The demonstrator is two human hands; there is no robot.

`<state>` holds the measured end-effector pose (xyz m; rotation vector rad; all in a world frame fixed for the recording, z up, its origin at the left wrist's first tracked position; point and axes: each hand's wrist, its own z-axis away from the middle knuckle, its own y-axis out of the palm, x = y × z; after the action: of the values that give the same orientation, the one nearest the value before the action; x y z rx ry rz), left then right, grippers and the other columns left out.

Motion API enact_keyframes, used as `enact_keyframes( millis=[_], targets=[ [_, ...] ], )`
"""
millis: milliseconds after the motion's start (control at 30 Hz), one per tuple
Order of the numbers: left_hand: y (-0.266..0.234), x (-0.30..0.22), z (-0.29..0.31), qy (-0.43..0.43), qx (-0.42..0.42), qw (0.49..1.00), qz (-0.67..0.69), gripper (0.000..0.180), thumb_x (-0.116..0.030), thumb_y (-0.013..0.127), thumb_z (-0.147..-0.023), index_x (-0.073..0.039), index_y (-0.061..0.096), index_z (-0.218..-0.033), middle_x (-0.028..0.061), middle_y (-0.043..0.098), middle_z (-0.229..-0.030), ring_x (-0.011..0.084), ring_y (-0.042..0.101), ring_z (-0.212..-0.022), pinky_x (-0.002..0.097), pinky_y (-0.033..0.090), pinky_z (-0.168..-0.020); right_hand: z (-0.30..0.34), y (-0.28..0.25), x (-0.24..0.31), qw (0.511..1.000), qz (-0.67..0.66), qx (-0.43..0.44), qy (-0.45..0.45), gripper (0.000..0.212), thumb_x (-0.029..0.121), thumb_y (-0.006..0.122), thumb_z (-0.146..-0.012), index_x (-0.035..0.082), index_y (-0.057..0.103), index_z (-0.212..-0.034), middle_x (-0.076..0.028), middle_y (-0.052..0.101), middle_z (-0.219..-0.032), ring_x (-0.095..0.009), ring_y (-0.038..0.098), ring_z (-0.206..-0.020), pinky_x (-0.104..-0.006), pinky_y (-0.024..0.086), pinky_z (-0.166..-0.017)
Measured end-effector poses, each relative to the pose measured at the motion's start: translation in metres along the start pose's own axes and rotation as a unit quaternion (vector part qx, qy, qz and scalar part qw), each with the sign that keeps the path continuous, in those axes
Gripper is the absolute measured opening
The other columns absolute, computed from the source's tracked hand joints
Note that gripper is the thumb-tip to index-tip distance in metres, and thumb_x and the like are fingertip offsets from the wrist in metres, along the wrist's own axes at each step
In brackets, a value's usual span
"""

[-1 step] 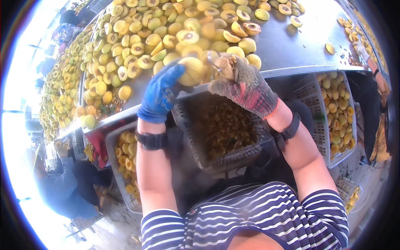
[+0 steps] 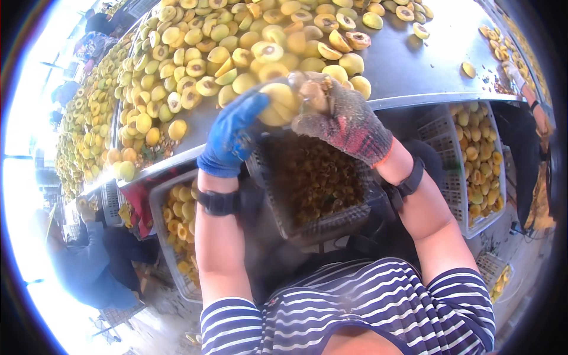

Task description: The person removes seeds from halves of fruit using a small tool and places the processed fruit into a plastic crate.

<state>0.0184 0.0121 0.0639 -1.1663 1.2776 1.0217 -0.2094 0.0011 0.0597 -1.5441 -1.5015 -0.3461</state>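
Observation:
My left hand point(image 2: 234, 133), in a blue glove, is closed on a yellow peach point(image 2: 277, 106) above the table's front edge. A seam or cut line shows on the peach. My right hand point(image 2: 349, 121), in a grey and red knit glove, grips a small brownish tool point(image 2: 313, 94) against the peach's right side. Blur and the fingers hide most of that tool; its curved metal end shows better in the earlier head picture. Just beyond my hands lies a heap of peach halves point(image 2: 195, 68), some with brown stones or hollows showing. Below my hands stands a dark crate point(image 2: 284, 222) holding brown stones and scraps.
The metal table point(image 2: 408, 74) runs across in front of me. A crate of peach halves point(image 2: 158, 207) stands to my left, another light crate point(image 2: 461, 228) to my right. A person in blue point(image 2: 100, 260) sits at the left; another person's gloved hand point(image 2: 515, 74) works at the far right.
Both hands have come slightly toward me, carrying the peach and the tool. The peach now sits a little lower and farther right, and the tool's metal end is less visible.

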Motion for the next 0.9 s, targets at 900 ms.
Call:
enact_keyframes(
  millis=[900],
  targets=[
    [-0.016, 0.000, 0.026, 0.109, -0.091, 0.945, 0.295, 0.047, -0.026, 0.038, -0.106, 0.005, 0.041, -0.141, 0.0185, 0.048, -0.142, 0.0272, 0.051, -0.127, 0.0360, 0.055, -0.093, -0.051, 0.057, -0.016, 0.980, 0.131, -0.146, 0.018, 0.032, 0.030, 0.072, -0.088, 0.003, 0.062, -0.104, -0.008, 0.065, -0.079, -0.021, 0.066, -0.068, -0.0318, 0.053, -0.060]
  ],
)
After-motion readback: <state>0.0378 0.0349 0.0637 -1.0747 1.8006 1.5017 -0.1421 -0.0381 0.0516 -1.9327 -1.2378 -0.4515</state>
